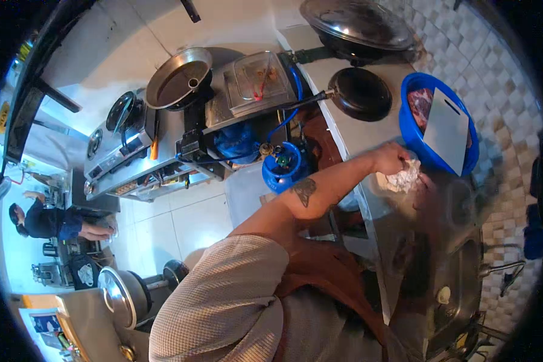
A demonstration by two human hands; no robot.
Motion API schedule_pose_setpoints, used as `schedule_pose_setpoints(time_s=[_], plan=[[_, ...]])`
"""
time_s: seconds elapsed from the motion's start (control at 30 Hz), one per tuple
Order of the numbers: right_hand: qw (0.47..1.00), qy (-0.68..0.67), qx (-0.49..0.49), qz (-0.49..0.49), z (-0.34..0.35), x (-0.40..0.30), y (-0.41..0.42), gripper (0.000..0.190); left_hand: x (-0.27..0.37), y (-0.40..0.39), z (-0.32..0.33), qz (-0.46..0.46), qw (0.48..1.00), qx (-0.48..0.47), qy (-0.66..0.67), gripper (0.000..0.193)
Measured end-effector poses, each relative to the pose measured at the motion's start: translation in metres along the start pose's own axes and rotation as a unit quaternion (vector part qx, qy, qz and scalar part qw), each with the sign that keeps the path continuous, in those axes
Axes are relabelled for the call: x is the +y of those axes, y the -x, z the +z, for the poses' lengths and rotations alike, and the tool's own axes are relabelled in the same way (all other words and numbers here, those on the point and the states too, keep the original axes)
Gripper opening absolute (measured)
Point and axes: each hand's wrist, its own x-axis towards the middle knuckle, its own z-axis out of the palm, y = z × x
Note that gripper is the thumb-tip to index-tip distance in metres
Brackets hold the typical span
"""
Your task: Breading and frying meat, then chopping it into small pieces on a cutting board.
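Observation:
My left hand (391,158), at the end of a tattooed forearm, grips a crumpled white bundle (402,177) over the metal counter. Whether the bundle is cloth, paper or plastic is unclear. Close against its right side is my right hand (426,188), blurred and dim, so its grip is hard to make out. Just beyond both hands stands a blue plastic tub (407,135). Raw meat (420,107) lies in it, and a white cutting board (448,129) leans across the meat, partly hiding it.
Left along the counter are an upturned black frying pan (361,94) and a wok with a metal lid (366,27). A sink (457,280) with a faucet (502,268) lies to the right. A blue gas cylinder (276,174) stands on the floor. Another person (50,221) stands at the far counter.

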Motion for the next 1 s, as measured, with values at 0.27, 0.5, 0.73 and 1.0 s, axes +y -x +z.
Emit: schedule_pose_setpoints(time_s=[0.27, 0.5, 0.73, 1.0], plan=[[0.894, -0.291, 0.086, 0.331, -0.035, -0.082, 0.038, 0.050, -0.031, 0.113, -0.250, -0.136, 0.986, 0.088, 0.046, 0.031], [0.861, -0.439, 0.020, 0.256, -0.043, -0.030, 0.151, 0.042, -0.065, 0.267, -0.546, -0.206, 0.923, 0.244, -0.217, 0.027], [0.944, 0.021, 0.133, 0.300, 0.038, -0.146, 0.119, 0.027, -0.235, 0.363, -0.691, -0.363, 0.806, 0.238, -0.403, 0.039], [0.952, -0.125, 0.006, 0.279, 0.107, -0.215, 0.052, 0.040, -0.305, 0.406, -0.713, -0.481, 0.656, 0.273, -0.513, 0.039]])
